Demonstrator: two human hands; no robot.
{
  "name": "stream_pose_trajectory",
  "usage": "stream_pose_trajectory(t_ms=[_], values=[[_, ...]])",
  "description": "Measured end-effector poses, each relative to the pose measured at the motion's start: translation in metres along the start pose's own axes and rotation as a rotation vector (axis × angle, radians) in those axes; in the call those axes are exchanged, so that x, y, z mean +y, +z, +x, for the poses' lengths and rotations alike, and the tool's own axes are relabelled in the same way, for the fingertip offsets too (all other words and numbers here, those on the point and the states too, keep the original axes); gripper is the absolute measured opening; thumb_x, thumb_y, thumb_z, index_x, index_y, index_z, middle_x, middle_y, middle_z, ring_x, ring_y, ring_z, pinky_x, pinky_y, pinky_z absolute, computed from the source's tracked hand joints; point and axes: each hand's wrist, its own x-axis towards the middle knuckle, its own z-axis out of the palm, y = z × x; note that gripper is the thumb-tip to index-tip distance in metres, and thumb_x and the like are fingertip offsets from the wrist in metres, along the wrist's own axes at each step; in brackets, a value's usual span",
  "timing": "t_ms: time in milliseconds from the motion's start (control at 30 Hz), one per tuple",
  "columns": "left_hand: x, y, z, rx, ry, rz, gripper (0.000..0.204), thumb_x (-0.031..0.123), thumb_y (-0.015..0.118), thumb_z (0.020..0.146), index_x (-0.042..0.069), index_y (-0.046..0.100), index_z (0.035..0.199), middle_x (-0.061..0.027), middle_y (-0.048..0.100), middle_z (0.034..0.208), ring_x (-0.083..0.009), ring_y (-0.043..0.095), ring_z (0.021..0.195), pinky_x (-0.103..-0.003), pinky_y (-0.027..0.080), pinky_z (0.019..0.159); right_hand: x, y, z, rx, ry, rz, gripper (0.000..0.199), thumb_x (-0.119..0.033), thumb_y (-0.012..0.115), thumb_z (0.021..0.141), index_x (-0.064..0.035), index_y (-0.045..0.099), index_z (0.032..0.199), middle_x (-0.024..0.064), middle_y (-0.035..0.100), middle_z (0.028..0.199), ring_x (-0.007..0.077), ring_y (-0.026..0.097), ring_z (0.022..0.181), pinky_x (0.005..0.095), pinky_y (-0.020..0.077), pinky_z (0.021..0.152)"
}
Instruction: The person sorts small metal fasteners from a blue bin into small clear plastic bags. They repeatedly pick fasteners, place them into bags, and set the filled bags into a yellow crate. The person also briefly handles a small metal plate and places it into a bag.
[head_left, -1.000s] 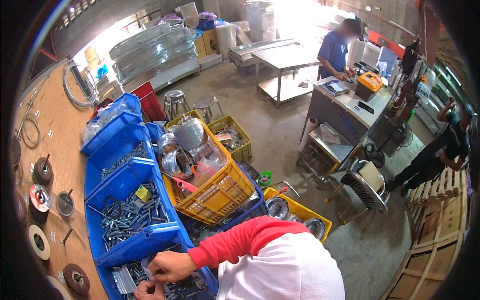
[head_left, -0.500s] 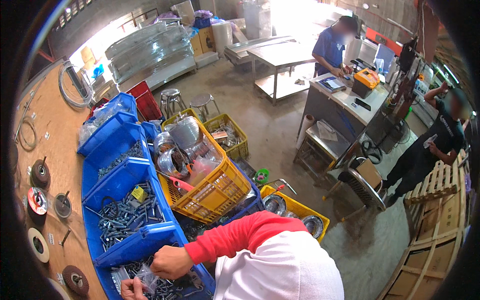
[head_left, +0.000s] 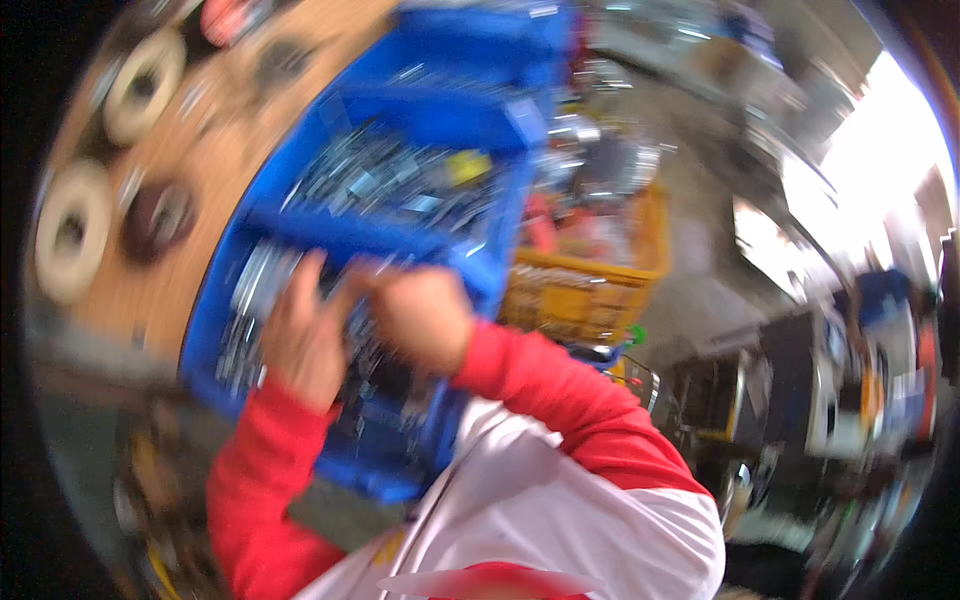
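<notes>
The picture is heavily motion-blurred. My left hand [head_left: 300, 340] and my right hand [head_left: 420, 315], both in red sleeves, are raised close together over the nearest blue bin [head_left: 400, 470], which holds several small metal parts. Their fingertips point toward each other above the bin's contents. The blur hides whether they pinch anything. Behind it a second blue bin [head_left: 400, 190] holds more metal hardware and a small yellow item [head_left: 468, 165].
A yellow crate [head_left: 590, 290] stands right of the blue bins. At left a wooden board [head_left: 200, 150] carries round discs, a pale one [head_left: 70, 230] and a dark one [head_left: 160, 215]. Blurred workbenches and bright daylight fill the right side.
The view has swung and tilted sharply toward the bins, which now fill the frame. Both hands have lifted from the nearest bin's contents and come closer together.
</notes>
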Motion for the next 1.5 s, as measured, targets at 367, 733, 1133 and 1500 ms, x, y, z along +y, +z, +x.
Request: stream_pose_trajectory(t_ms=[367,733,1133,1500], values=[[-0.039,0.012,-0.002,-0.061,-0.319,-0.289,0.044,0.007,0.063,0.085,0.020,0.071,0.126,-0.0185,0.058,0.144,-0.0369,0.070,0.102,-0.046,0.059,0.084,-0.013,0.031,0.037,0.269,0.029,0.413,0.037,0.000,0.061,0.089,-0.0010,0.064,0.126,0.0111,0.066,0.073,0.0231,0.061,0.055,0.0322,0.0460,0.052],[-0.085,0.036,-0.014,-0.057,-0.296,-0.470,0.042,0.001,0.062,0.078,-0.003,0.070,0.119,-0.0211,0.068,0.127,-0.0371,0.068,0.109,-0.043,0.054,0.099,0.043,0.069,0.032,-0.752,-0.182,0.054,0.024,-0.015,0.073,0.083,-0.0004,0.072,0.101,0.0205,0.070,0.102,0.0394,0.070,0.090,0.0472,0.0564,0.077],[-0.091,0.034,-0.021,-0.101,-0.395,-0.550,0.046,0.005,0.066,0.080,-0.004,0.067,0.125,-0.0252,0.067,0.127,-0.0359,0.068,0.113,-0.039,0.053,0.100,0.032,0.058,0.008,-0.449,0.004,0.280,0.018,-0.012,0.075,0.085,-0.0004,0.073,0.098,0.0129,0.072,0.096,0.0257,0.070,0.084,0.0379,0.0554,0.071],[-0.058,0.027,-0.016,-0.131,-0.215,-0.746,0.049,0.016,0.075,0.075,-0.004,0.067,0.119,-0.0244,0.072,0.107,-0.0404,0.069,0.101,-0.045,0.056,0.091,0.002,0.005,0.009,0.214,0.334,1.504,0.023,-0.019,0.071,0.098,0.0041,0.070,0.103,0.0124,0.073,0.090,0.0138,0.064,0.068,0.0268,0.0524,0.062]])
